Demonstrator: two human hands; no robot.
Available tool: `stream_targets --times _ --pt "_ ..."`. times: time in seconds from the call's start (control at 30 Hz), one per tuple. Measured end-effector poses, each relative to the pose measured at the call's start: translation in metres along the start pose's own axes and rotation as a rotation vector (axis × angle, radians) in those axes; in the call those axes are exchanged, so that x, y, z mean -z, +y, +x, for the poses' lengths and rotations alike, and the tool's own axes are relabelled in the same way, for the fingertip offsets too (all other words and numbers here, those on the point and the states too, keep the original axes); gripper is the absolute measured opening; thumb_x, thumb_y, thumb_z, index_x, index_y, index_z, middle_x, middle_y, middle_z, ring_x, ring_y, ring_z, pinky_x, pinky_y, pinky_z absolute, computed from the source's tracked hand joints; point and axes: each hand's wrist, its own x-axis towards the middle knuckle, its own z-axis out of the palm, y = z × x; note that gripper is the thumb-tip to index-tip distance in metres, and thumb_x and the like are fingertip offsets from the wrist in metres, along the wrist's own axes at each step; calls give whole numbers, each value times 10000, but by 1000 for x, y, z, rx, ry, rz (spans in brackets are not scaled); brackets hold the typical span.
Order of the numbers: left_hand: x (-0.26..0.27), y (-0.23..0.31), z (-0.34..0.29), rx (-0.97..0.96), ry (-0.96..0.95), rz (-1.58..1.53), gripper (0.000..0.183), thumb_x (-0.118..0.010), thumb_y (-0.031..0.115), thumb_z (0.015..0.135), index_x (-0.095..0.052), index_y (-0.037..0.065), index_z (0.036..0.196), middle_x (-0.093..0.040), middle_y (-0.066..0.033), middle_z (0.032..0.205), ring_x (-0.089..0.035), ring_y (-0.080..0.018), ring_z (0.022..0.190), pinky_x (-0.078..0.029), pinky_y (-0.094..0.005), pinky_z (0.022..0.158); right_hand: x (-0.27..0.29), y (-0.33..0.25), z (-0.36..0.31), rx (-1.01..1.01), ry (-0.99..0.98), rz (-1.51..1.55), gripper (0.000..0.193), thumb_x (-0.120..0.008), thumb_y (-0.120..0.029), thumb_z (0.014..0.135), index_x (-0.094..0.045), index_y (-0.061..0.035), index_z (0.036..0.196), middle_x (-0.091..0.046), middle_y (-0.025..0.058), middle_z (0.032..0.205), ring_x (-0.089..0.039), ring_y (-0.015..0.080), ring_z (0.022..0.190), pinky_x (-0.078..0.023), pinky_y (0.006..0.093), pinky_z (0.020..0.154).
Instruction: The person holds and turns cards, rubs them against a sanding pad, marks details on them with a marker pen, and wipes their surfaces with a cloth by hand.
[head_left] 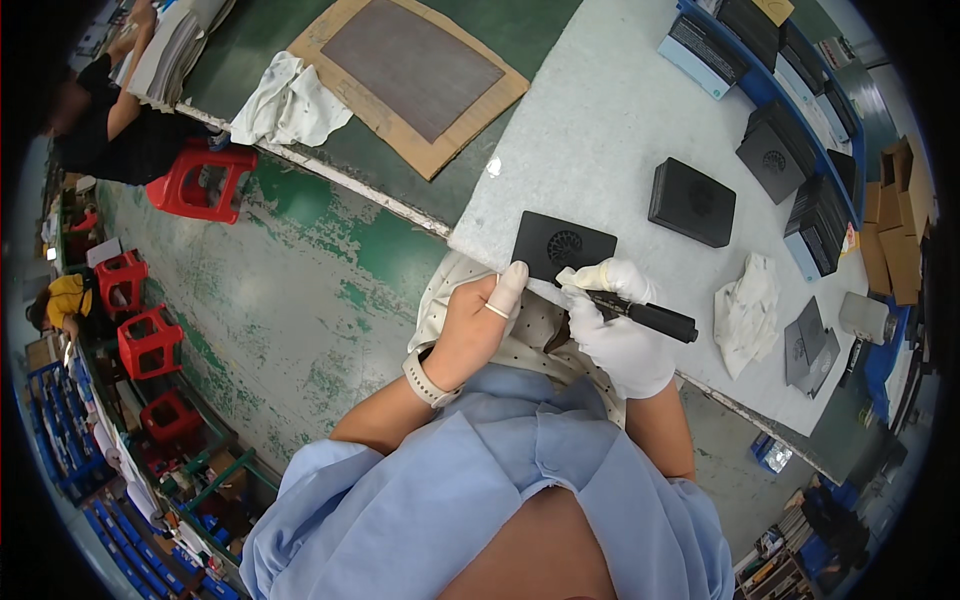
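Note:
A flat black panel (540, 228) with a round cut-out pattern lies at the front edge of the white-covered table. My left hand (478, 318), with a white cover on the thumb and a ring-like band on a finger, grips the panel's near left corner. The other fingers are partly hidden below. In a white glove, my right hand (622, 345) is closed around a black pen-shaped tool (662, 321) with a thick handle. The tool's tip is hidden by the gloved fingers, close to the panel's near edge.
A stack of black panels (692, 202) stands beyond my right hand, and a crumpled white cloth (747, 315) lies to its right. Thin dark plates (811, 348) rest farther right. A blue rack (845, 190) holds more panels. Cardboard (480, 110) lies at the back; red stools (205, 182) stand left.

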Motion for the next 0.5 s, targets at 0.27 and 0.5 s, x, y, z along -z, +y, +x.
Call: stream_targets --times 0.27,0.5 --pt "0 0 0 14 -4 -17 494 -502 382 963 -472 74 577 -415 58 558 -338 -31 522 -287 -215 461 0 0 -2 -42 16 29 156 -659 17 737 -601 -30 874 -675 92 808 -650 142 698 -512 256 617" --pt "0 -1 0 7 3 13 497 -498 393 962 -477 75 581 -413 58 558 -339 -33 526 -289 -212 467 2 -6 0 44 -22 -88 166 -654 11 751 -595 -26 902 -673 97 798 -649 154 689 -507 253 611"
